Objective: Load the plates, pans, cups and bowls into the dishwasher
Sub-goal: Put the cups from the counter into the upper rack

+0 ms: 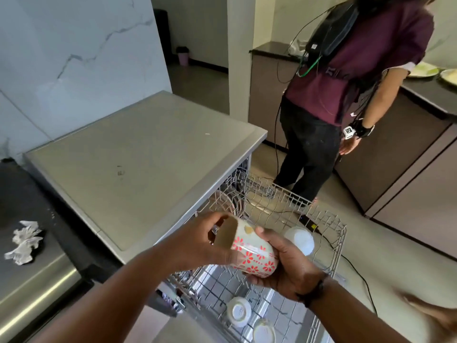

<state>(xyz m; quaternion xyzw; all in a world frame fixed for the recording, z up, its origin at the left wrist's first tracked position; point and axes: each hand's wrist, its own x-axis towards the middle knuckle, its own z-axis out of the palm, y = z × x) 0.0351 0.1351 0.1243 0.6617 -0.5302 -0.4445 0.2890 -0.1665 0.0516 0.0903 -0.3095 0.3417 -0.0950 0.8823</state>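
Note:
A white cup with red flower prints (249,251) lies on its side in both my hands, its mouth turned left. My left hand (197,241) grips it at the rim. My right hand (286,266) cups its base from below. Both hold it above the dishwasher's pulled-out upper rack (331,233). An upturned white bowl (300,240) sits in that rack. Two upturned white cups (238,313) stand in the lower rack (217,285) beneath my arms.
The dishwasher's grey top (138,164) fills the middle left. Crumpled paper (24,241) lies on the dark counter at left. A person in a maroon shirt (346,70) stands beyond the rack by a counter with plates (425,71). Cables (356,266) run across the floor.

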